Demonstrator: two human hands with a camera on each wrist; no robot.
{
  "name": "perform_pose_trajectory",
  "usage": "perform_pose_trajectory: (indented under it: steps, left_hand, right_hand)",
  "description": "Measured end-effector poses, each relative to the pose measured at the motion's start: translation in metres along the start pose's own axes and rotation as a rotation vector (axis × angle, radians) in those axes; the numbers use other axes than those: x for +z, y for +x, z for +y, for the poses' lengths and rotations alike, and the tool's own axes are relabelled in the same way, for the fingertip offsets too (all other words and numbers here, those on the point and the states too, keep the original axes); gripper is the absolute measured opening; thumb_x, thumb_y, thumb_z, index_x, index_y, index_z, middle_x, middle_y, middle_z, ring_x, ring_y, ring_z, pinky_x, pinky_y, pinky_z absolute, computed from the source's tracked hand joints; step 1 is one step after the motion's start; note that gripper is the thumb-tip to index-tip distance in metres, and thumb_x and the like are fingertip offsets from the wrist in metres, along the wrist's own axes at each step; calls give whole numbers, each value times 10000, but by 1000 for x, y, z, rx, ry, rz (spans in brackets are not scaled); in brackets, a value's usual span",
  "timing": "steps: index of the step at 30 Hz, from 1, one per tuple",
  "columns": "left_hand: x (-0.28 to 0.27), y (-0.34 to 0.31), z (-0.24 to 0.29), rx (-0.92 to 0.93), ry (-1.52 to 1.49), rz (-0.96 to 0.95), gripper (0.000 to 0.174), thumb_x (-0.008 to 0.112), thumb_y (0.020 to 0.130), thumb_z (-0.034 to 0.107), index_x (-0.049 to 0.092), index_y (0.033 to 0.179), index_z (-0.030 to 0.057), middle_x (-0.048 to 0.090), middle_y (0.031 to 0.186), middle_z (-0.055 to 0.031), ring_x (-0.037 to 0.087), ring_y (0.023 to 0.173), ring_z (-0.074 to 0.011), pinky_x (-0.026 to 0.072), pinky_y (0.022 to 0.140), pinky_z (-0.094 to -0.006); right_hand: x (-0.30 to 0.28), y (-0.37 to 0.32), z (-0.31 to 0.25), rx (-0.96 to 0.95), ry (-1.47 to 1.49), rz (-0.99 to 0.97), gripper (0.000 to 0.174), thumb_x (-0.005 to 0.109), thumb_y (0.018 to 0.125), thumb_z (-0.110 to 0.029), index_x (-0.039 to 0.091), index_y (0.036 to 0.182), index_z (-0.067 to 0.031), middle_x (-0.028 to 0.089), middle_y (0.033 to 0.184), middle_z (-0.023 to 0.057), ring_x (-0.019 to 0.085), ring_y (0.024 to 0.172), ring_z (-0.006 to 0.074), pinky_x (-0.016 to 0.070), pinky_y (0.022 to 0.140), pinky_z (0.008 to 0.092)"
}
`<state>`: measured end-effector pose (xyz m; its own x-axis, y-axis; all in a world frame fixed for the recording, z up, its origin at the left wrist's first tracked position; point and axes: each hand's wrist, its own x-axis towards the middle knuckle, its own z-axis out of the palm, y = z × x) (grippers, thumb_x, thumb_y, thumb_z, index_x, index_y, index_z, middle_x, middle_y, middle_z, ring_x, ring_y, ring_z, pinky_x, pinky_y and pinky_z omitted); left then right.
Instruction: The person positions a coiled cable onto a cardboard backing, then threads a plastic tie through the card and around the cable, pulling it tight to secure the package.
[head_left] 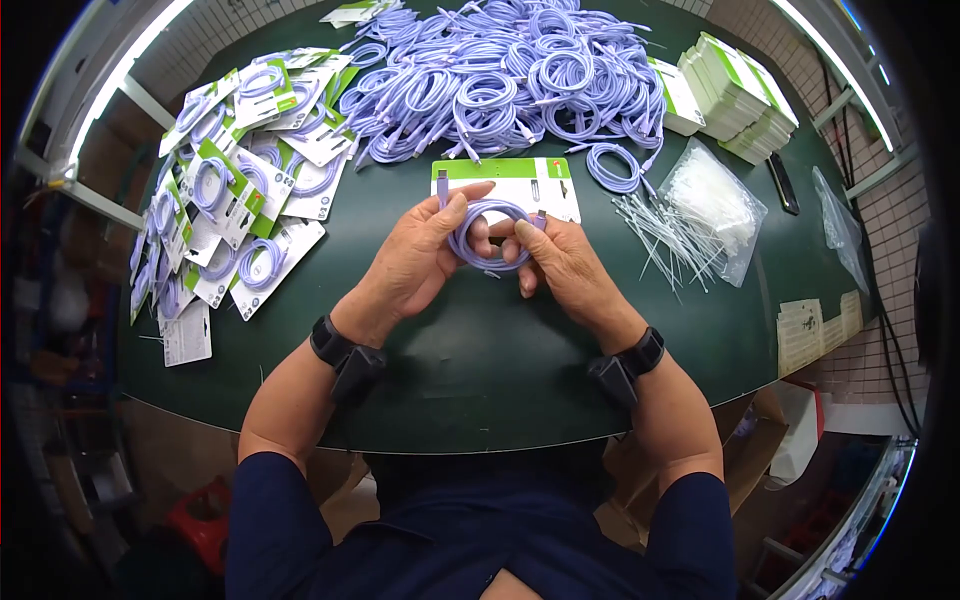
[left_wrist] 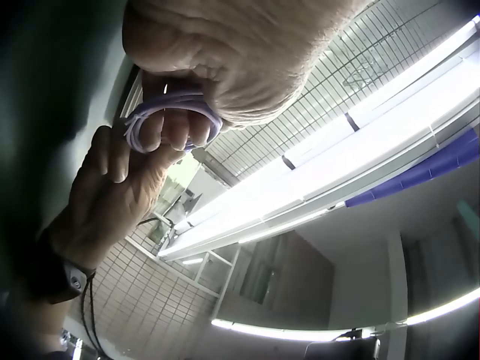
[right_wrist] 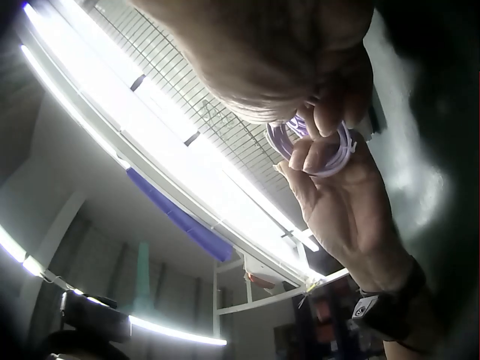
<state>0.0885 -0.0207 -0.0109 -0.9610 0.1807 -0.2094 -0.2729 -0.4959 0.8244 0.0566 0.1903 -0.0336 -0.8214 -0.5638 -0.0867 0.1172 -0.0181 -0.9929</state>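
Note:
Both hands hold one coiled purple USB cable (head_left: 462, 240) above the near middle of the table. My left hand (head_left: 415, 245) pinches the coil's left side, and a connector stands up beside the thumb. On the other side my right hand (head_left: 565, 255) grips the coil with thumb and fingers near the second connector. Just beyond the hands lies a white and green packaging card (head_left: 555, 200), partly covered by them. The same cable loop (left_wrist: 176, 99) shows round the fingers in the left wrist view, and the coil (right_wrist: 341, 161) also appears in the right wrist view.
A large heap of coiled purple cables (head_left: 480, 90) fills the back. Carded cables (head_left: 262, 262) pile up at left. At right are stacked cards (head_left: 730, 90), loose white cable ties (head_left: 665, 240), a plastic bag (head_left: 715, 205) of ties and a black tool (head_left: 783, 183).

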Motion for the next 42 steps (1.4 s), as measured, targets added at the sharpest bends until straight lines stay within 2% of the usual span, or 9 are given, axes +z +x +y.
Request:
perform_pose_trajectory:
  steps: [3,8,10,18,23,26,34,36,42]
  left_hand:
    - [-1,-3,-4,14,-72,-47,491,473,1152,314,467,1523,-8,522,820,11,454,660,-80,509,778,-301]
    - [-11,-2,-11,1,-241,-80,467,435,1163,311,479,1513,6,369,755,46,383,615,-72,515,778,-328]
    - [-15,0,-12,-1,-246,-76,460,437,1163,305,493,1504,2,384,757,46,375,607,-69,514,774,-327]
    - [-19,1,-10,-30,-199,-54,445,441,1162,285,519,1486,-10,425,766,48,357,585,-57,510,763,-323]
    - [-11,-3,-10,-36,-164,-23,436,453,1158,277,537,1472,-13,426,768,52,370,595,-56,506,761,-316]
    - [-7,-5,-14,-36,-143,-2,438,461,1156,280,543,1470,-14,428,768,52,378,601,-56,504,756,-312]
    - [-15,-7,-18,-54,-97,-20,441,590,1105,267,589,1448,-10,480,773,43,412,615,-58,503,731,-297]
    - [-17,-7,-19,-29,-28,-77,438,663,1069,232,615,1428,-14,571,803,29,463,628,-57,513,710,-280]
    - [-6,-6,-19,122,372,-13,398,700,1034,163,662,1394,-2,721,951,-29,573,673,-57,527,650,-237]
  right_hand:
    - [4,-1,2,-3,123,7,411,477,1152,-334,674,1242,15,654,918,20,562,605,68,479,536,215]
    - [7,-3,3,-19,207,-4,505,444,1156,-398,579,1434,1,665,921,36,568,604,74,482,531,207]
    - [7,-3,2,-36,227,-32,542,427,1157,-417,523,1507,-15,686,937,56,573,599,82,485,529,204]
    - [5,-3,2,29,337,-25,574,417,1153,-444,472,1557,-39,735,1005,113,587,590,93,488,525,205]
    - [7,-3,3,35,373,-12,565,412,1157,-435,482,1551,-35,711,957,75,583,602,84,483,537,197]
    - [7,-4,1,-5,76,8,494,431,1157,-420,597,1400,-23,669,896,25,567,611,66,467,547,190]
    - [-9,2,6,117,-1,-132,369,503,1142,-379,617,1018,-51,622,852,-14,520,592,34,418,520,195]
    - [-7,1,7,100,-18,-130,366,505,1142,-375,618,1014,-52,618,849,-14,509,583,33,407,509,196]
    - [2,0,13,60,8,-70,373,500,1144,-373,616,978,-60,597,823,-21,446,531,23,357,466,193]
